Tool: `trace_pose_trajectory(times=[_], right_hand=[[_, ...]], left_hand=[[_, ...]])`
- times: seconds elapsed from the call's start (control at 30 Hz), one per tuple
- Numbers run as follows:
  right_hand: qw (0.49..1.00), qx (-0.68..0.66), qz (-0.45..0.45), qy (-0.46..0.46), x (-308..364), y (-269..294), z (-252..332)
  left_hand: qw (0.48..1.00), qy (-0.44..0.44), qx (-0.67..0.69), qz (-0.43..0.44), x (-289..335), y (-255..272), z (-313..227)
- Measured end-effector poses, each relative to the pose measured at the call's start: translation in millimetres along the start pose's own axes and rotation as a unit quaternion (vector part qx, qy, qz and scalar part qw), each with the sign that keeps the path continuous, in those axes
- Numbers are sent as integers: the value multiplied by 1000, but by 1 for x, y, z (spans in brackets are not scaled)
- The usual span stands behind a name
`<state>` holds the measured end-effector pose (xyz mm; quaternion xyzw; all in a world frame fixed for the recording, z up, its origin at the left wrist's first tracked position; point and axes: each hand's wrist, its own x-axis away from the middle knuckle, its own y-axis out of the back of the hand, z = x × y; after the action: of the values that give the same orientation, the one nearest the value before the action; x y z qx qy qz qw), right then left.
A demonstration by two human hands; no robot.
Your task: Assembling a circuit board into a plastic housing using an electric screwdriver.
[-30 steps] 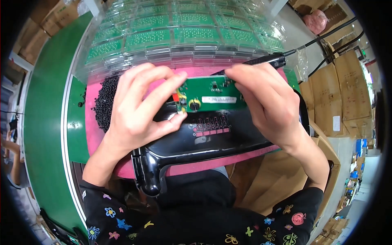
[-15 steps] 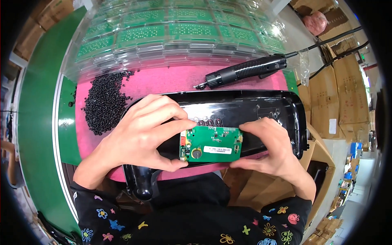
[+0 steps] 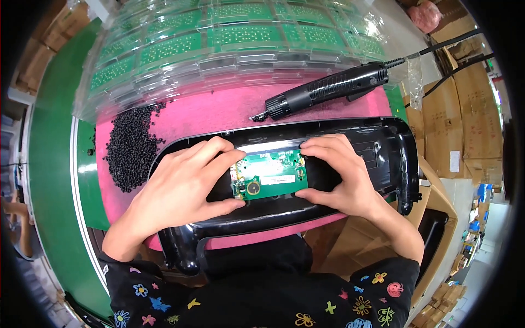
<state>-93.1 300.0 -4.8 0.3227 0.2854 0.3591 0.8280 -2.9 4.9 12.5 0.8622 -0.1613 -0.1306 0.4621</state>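
Note:
Between my two hands is a green circuit board (image 3: 273,188) with a round coin cell and a white label. My left hand (image 3: 188,183) grips its left edge, thumb at the lower corner and fingers at the upper one. On the right edge, my right hand (image 3: 342,177) pinches it the same way. Beneath the board lies a glossy black plastic housing (image 3: 372,131), hollow side up, with raised ribs and rims. The board is over the middle of this shell; whether it touches the inside I cannot tell.
Behind the housing, a black electric screwdriver (image 3: 328,90) rests on the pink mat (image 3: 191,117), its cord running right. A heap of small black screws (image 3: 131,147) lies at left. Clear trays of green boards (image 3: 240,35) stand at the back. Cardboard boxes (image 3: 437,131) are at right.
Both hands have carried the circuit board away from me and slightly left, over the housing. The housing's near edge shows more now, and glare covers part of the board.

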Motion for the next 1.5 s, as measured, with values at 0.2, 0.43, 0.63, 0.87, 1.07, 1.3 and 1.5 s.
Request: trace_pose_trajectory(times=[0.2, 0.43, 0.63, 0.87, 1.07, 1.3, 1.5], right_hand=[[1000, -8, 1, -6, 0, 0, 0], [1000, -2, 2, -18, 1, -1, 1], [1000, -9, 6, -23, 0, 0, -1], [1000, 4, -5, -20, 0, -1, 1], [1000, 0, 3, -21, 2, -2, 1], [999, -35, 11, -2, 4, 4, -2], [997, -54, 56, 19, 3, 8, 0]], left_hand=[[1000, -2, -14, 8, -1, 0, -1], [1000, -7, -25, 4, -1, -2, -1], [999, -5, -32, 5, -3, -1, -2], [999, -6, -32, 7, -1, -1, -1], [999, -6, -39, 10, 0, -2, -2], [999, -38, -7, 1, -2, 1, 0], [997, -73, 28, 4, -3, 1, 2]])
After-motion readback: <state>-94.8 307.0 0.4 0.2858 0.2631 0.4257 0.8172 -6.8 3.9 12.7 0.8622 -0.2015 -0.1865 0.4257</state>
